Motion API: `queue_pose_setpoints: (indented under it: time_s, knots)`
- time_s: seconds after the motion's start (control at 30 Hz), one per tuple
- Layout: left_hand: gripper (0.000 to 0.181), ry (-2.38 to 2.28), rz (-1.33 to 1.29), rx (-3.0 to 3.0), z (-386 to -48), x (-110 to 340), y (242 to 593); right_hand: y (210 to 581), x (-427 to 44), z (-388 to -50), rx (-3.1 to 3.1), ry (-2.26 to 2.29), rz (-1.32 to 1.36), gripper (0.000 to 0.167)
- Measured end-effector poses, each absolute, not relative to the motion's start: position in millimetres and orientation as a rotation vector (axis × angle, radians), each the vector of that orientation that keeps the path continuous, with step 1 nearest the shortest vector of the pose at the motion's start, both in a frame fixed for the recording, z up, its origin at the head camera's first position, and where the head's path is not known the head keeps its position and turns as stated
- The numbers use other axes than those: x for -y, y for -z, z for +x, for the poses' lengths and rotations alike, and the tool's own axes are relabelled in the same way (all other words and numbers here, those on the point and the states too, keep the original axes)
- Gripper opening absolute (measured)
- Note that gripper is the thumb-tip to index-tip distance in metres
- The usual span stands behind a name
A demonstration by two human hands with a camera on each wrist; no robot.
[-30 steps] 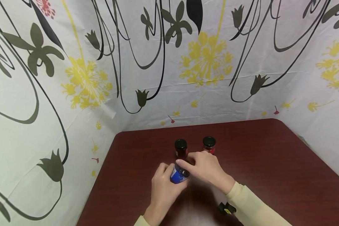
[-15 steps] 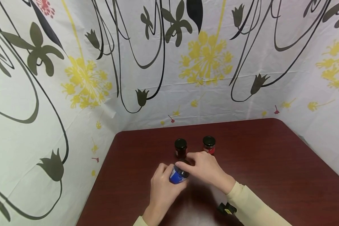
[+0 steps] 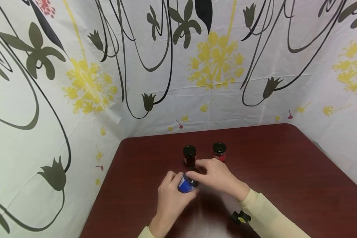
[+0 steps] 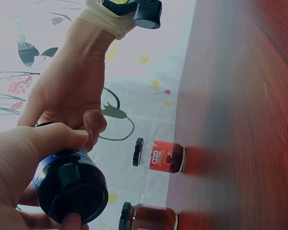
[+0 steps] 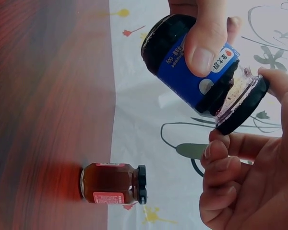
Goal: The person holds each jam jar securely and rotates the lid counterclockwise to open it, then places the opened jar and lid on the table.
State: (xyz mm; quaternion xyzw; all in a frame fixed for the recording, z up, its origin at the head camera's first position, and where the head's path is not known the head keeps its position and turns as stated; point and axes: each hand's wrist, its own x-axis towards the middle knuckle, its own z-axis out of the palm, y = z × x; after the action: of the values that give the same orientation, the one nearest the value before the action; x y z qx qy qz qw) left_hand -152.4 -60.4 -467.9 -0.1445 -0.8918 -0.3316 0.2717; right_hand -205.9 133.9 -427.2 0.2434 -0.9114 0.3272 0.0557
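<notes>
A glass jar of dark contents with a blue label (image 3: 185, 186) is held tilted above the table. My left hand (image 3: 171, 198) grips its body, the thumb lying across the label in the right wrist view. My right hand (image 3: 217, 177) pinches the jar's black lid (image 5: 246, 106) by the rim, between thumb and fingers. That lid sits at the mouth of the jar, and dark smears show on the clear glass just below it. In the left wrist view the dark base of the jar (image 4: 74, 189) faces the camera.
Behind the hands a brown jar with a black lid (image 3: 190, 155) stands on the dark red table (image 3: 148, 155). To its right stands a red-labelled jar (image 3: 219, 152). A patterned cloth (image 3: 178, 99) hangs around the table. A black camera (image 3: 240, 217) sits at my right wrist.
Both hands keep their grips on the jar and lid. The jar and left hand have drifted very slightly left, and the right wrist has shifted a touch to the right.
</notes>
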Motion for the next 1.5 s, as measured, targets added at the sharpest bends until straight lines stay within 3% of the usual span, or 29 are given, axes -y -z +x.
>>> queue_pose_setpoints:
  time_s: [0.97, 1.5]
  knots:
    - [0.054, 1.039, -0.406, 2.492, -149, 62, 464, 424, -146, -208, 2.734, -0.983, 0.951, 0.036]
    - [0.054, 1.024, -0.417, 2.469, -150, 59, 466, 422, -150, -207, 2.771, -0.978, 0.930, 0.037]
